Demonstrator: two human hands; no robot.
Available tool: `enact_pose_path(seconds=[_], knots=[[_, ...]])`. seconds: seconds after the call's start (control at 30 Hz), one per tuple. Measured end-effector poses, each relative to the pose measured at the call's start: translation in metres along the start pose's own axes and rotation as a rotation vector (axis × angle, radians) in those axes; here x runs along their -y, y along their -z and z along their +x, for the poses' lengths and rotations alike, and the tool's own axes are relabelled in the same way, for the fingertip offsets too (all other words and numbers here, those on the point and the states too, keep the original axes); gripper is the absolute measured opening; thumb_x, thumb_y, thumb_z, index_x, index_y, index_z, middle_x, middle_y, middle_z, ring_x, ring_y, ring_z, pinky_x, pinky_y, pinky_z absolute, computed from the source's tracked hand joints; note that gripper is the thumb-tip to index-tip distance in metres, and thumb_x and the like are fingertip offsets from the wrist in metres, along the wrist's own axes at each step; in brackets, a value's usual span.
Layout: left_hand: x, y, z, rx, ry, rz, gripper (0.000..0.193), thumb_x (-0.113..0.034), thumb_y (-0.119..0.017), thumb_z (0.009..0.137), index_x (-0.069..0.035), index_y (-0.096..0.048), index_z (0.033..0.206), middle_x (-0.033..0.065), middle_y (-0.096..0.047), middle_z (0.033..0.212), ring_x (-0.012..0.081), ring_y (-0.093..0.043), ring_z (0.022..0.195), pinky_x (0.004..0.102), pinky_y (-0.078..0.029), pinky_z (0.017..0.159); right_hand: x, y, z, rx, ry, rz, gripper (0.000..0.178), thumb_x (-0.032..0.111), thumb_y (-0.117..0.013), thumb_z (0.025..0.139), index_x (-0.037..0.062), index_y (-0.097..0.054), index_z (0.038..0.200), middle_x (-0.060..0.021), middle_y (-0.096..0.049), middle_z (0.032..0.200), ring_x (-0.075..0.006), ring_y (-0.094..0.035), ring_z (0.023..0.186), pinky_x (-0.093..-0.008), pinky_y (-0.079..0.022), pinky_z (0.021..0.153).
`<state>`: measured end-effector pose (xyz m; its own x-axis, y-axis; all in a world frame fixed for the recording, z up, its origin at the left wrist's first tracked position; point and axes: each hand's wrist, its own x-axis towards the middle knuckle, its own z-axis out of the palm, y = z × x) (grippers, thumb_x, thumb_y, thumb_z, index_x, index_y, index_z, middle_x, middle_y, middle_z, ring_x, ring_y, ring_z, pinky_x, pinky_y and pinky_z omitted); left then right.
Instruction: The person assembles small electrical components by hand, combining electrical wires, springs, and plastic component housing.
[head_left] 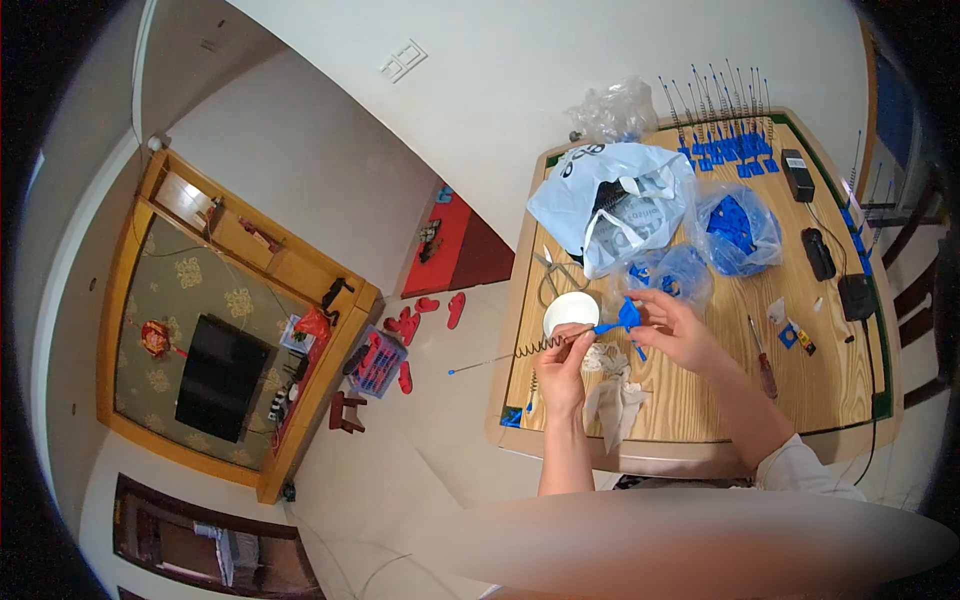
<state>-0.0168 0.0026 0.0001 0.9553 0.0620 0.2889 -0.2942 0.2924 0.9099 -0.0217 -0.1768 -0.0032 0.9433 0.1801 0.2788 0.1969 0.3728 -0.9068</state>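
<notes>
Currently, both hands are raised over the near side of the wooden table (690,425). Left hand (566,375): thumb and fingers closed, pinching the inner end of a dark coil spring (535,347); its thin blue-tipped rod points left past the table edge, probably to keep its length clear of the clutter. Right hand (672,330): fingertips pinched on a blue plastic piece (627,314), which reaches toward the left fingertips; whether it joins the spring is hidden. Judged roles: left steadies, right handles.

Crumpled tissue (617,405) lies below. White bowl (572,312), just beyond the left hand: contents cannot be told. Scissors (550,287) beside it.

Small clear bag (690,284): blue pieces inside. Larger clear bag (765,245): a fuller heap of blue pieces. Pale shopping bag (640,225): mouth open, dark contents unidentified.

Far end: upright springs (735,125) grouped on blue bases, presumably against tangling.
</notes>
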Motion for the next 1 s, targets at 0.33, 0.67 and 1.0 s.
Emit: enact_pose_path(seconds=[0.33, 0.67, 1.0], knots=[[0.047, 0.072, -0.035, -0.116, 0.232, 0.063, 0.011, 0.002, -0.063, 0.077, 0.001, -0.064, 0.088, 0.0027, -0.061, 0.085, 0.0081, -0.055, 0.078, 0.0203, -0.042, 0.073, -0.062, -0.024, -0.012, 0.081, -0.091, -0.4, 0.036, -0.002, -0.063, 0.071, 0.0026, -0.051, 0.105, -0.0037, -0.057, 0.088, -0.01, -0.057, 0.078, -0.0247, -0.048, 0.069], [0.103, 0.112, -0.082, -0.203, 0.515, -0.056, 0.012, 0.002, -0.062, 0.077, -0.001, -0.064, 0.088, 0.0017, -0.063, 0.082, 0.0072, -0.055, 0.074, 0.019, -0.042, 0.071, -0.129, -0.023, -0.048, 0.049, -0.122, -0.554, 0.041, 0.0, -0.067, 0.07, 0.0037, -0.054, 0.108, -0.0063, -0.057, 0.091, -0.013, -0.059, 0.079, -0.027, -0.05, 0.07], [0.108, 0.121, -0.085, -0.152, 0.574, -0.143, 0.013, 0.01, -0.057, 0.078, 0.002, -0.061, 0.086, 0.0064, -0.057, 0.092, 0.0108, -0.052, 0.086, 0.0217, -0.04, 0.08, -0.133, -0.025, -0.05, 0.04, -0.091, -0.596, 0.042, 0.002, -0.069, 0.068, 0.0056, -0.055, 0.107, -0.0078, -0.057, 0.089, -0.0153, -0.059, 0.076, -0.0273, -0.05, 0.068]])
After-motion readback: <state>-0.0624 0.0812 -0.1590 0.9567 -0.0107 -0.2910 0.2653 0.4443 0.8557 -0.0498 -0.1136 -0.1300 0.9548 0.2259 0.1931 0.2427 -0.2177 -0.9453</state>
